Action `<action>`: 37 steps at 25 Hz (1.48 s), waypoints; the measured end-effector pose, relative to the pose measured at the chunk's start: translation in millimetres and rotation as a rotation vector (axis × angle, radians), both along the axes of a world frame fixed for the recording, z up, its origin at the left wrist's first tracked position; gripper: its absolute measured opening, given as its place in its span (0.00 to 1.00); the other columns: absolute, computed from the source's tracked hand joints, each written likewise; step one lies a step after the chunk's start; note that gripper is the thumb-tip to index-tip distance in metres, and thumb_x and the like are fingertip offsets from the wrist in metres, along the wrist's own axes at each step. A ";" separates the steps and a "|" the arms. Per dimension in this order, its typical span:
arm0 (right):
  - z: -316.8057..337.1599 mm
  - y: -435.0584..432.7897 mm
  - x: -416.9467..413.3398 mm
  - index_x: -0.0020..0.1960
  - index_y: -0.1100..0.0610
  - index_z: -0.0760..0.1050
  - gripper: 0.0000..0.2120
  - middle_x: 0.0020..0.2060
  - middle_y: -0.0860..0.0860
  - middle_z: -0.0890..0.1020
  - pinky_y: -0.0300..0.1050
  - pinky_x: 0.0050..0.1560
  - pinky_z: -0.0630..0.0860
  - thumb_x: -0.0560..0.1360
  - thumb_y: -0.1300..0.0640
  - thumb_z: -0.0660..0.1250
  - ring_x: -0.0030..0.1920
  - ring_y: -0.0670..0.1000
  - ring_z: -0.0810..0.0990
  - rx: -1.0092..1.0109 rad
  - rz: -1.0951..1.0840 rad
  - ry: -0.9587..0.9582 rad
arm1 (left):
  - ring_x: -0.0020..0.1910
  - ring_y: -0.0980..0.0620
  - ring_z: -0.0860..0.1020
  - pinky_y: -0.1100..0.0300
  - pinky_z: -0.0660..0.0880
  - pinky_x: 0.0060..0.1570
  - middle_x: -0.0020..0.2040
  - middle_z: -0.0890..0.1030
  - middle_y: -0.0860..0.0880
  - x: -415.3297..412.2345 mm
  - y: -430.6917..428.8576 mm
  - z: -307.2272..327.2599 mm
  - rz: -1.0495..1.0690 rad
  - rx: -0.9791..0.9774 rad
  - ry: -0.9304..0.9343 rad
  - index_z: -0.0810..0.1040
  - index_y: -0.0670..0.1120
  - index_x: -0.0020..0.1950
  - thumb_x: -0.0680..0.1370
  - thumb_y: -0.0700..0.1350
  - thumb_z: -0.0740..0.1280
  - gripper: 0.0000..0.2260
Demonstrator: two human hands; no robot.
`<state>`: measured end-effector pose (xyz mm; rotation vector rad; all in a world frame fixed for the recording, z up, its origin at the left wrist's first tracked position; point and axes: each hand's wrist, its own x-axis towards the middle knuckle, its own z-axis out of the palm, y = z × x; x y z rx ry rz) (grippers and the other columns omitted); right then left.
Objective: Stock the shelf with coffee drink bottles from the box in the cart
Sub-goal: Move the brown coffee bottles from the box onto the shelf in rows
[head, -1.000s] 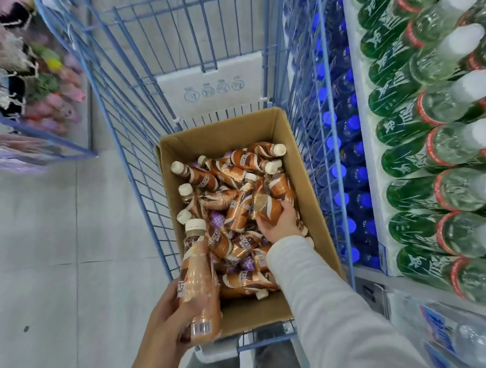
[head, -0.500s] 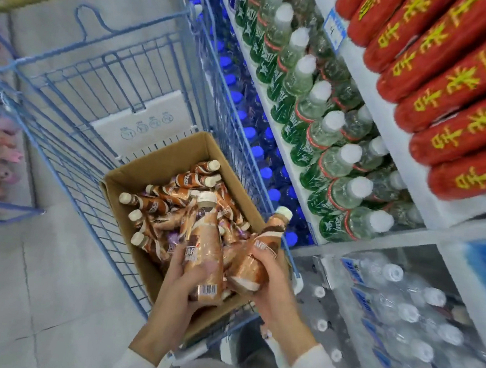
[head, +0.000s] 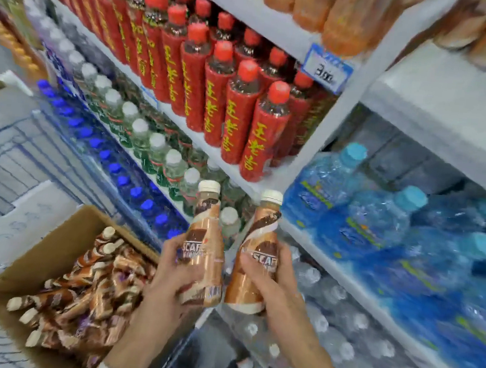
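Observation:
My left hand grips a brown coffee drink bottle with a cream cap, held upright. Beside it my right hand grips a second coffee bottle, tilted slightly right. Both bottles are in front of the shelf unit, at the height of the lower shelves. At the lower left the cardboard box in the blue wire cart holds several more coffee bottles lying in a heap.
Red-capped red bottles fill one shelf, green-labelled white-capped bottles and blue-capped bottles the ones below. Large blue water bottles and clear water packs lie to the right. Orange-brown bottles stand on the top shelf.
Both hands have lifted out of the box with a bottle each. The view has swung up and right from the cart toward the shelves.

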<state>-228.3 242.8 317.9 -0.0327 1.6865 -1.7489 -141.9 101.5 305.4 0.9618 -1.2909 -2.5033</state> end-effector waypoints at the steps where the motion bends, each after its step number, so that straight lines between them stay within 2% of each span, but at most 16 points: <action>1: 9.3 13.7 -3.9 0.65 0.45 0.71 0.19 0.46 0.37 0.86 0.29 0.42 0.76 0.76 0.53 0.71 0.47 0.37 0.84 -0.020 -0.030 0.019 | 0.35 0.55 0.84 0.56 0.80 0.29 0.39 0.85 0.56 -8.6 9.7 6.1 -0.021 -0.024 0.003 0.74 0.51 0.61 0.56 0.41 0.72 0.32; 3: 25.1 40.9 -10.9 0.67 0.47 0.71 0.22 0.47 0.40 0.86 0.31 0.44 0.77 0.75 0.52 0.71 0.48 0.40 0.85 -0.056 -0.082 0.065 | 0.38 0.53 0.85 0.53 0.81 0.34 0.42 0.86 0.55 -25.3 30.9 20.7 -0.093 -0.088 0.027 0.72 0.52 0.64 0.58 0.42 0.74 0.34; 5: 42.6 64.8 -18.4 0.68 0.49 0.70 0.27 0.48 0.43 0.86 0.35 0.46 0.79 0.71 0.50 0.72 0.50 0.42 0.85 -0.086 -0.115 0.110 | 0.39 0.50 0.85 0.49 0.81 0.36 0.44 0.86 0.53 -42.2 50.1 36.9 -0.157 -0.143 0.039 0.73 0.55 0.64 0.63 0.42 0.72 0.30; 6: 50.8 77.9 -22.8 0.68 0.50 0.70 0.27 0.48 0.44 0.86 0.36 0.46 0.79 0.70 0.51 0.72 0.50 0.44 0.85 -0.112 -0.133 0.124 | 0.39 0.49 0.85 0.50 0.81 0.35 0.44 0.86 0.51 -51.7 59.3 43.4 -0.193 -0.159 0.064 0.73 0.56 0.63 0.64 0.42 0.70 0.28; 10: 85.3 132.8 -42.0 0.65 0.51 0.72 0.25 0.46 0.46 0.86 0.37 0.44 0.80 0.70 0.53 0.72 0.48 0.45 0.86 -0.168 -0.246 0.198 | 0.40 0.48 0.85 0.57 0.81 0.33 0.45 0.86 0.47 -90.0 105.5 77.7 -0.313 -0.200 0.185 0.75 0.52 0.63 0.64 0.41 0.70 0.27; 13: 112.9 165.4 -63.4 0.64 0.50 0.72 0.22 0.46 0.45 0.86 0.37 0.44 0.80 0.71 0.53 0.72 0.48 0.45 0.85 -0.189 -0.347 0.313 | 0.44 0.50 0.86 0.61 0.81 0.37 0.48 0.87 0.47 -128.6 134.1 111.7 -0.413 -0.260 0.315 0.73 0.54 0.63 0.64 0.43 0.75 0.28; 17: 151.2 194.6 -108.2 0.64 0.48 0.71 0.22 0.48 0.45 0.85 0.40 0.48 0.81 0.74 0.54 0.75 0.51 0.46 0.85 -0.174 -0.505 0.532 | 0.42 0.54 0.84 0.63 0.79 0.37 0.43 0.86 0.51 -198.3 165.1 159.7 -0.541 -0.385 0.523 0.70 0.52 0.62 0.67 0.35 0.76 0.29; 21: 174.9 207.6 -154.3 0.62 0.46 0.69 0.19 0.47 0.44 0.84 0.40 0.47 0.80 0.77 0.59 0.72 0.49 0.44 0.84 -0.137 -0.614 0.668 | 0.49 0.55 0.83 0.61 0.81 0.46 0.55 0.82 0.47 -255.4 182.9 186.2 -0.687 -0.493 0.629 0.65 0.48 0.70 0.76 0.33 0.69 0.27; 24: 181.0 213.5 -177.5 0.68 0.47 0.66 0.24 0.57 0.48 0.83 0.45 0.55 0.81 0.77 0.58 0.72 0.57 0.47 0.83 -0.072 -0.614 0.726 | 0.57 0.56 0.81 0.62 0.79 0.53 0.60 0.80 0.50 -286.6 187.1 188.9 -0.734 -0.593 0.682 0.66 0.48 0.71 0.76 0.33 0.70 0.26; 26: 180.9 215.9 -186.4 0.70 0.48 0.63 0.26 0.60 0.50 0.82 0.50 0.60 0.80 0.78 0.58 0.72 0.60 0.49 0.82 -0.009 -0.596 0.757 | 0.57 0.60 0.80 0.63 0.78 0.56 0.60 0.79 0.52 -300.4 186.1 185.9 -0.751 -0.650 0.700 0.65 0.50 0.69 0.76 0.32 0.70 0.27; 29: 176.3 216.5 -189.6 0.70 0.50 0.60 0.26 0.59 0.50 0.81 0.43 0.56 0.81 0.79 0.62 0.70 0.59 0.48 0.82 0.046 -0.556 0.773 | 0.58 0.62 0.79 0.57 0.76 0.62 0.62 0.78 0.53 -311.0 183.1 175.7 -0.797 -0.752 0.703 0.60 0.49 0.71 0.76 0.32 0.71 0.30; 32: 168.2 217.9 -188.3 0.72 0.48 0.58 0.29 0.60 0.50 0.79 0.36 0.55 0.79 0.79 0.63 0.69 0.58 0.43 0.81 0.088 -0.543 0.783 | 0.59 0.66 0.78 0.61 0.75 0.62 0.64 0.76 0.53 -311.6 181.8 170.1 -0.833 -0.813 0.708 0.57 0.50 0.72 0.77 0.32 0.70 0.32; 34: 164.5 221.2 -186.7 0.73 0.47 0.57 0.30 0.62 0.51 0.79 0.34 0.56 0.77 0.79 0.63 0.69 0.58 0.40 0.81 0.114 -0.518 0.787 | 0.60 0.66 0.77 0.63 0.75 0.63 0.66 0.75 0.52 -310.9 181.4 168.4 -0.857 -0.841 0.711 0.56 0.52 0.72 0.78 0.34 0.71 0.32; 37: 162.2 225.8 -182.4 0.73 0.44 0.54 0.31 0.66 0.46 0.76 0.37 0.64 0.76 0.80 0.60 0.68 0.61 0.37 0.78 0.171 -0.455 0.780 | 0.63 0.65 0.76 0.58 0.73 0.68 0.66 0.75 0.58 -308.7 179.8 165.1 -0.855 -0.909 0.711 0.56 0.58 0.72 0.78 0.38 0.72 0.33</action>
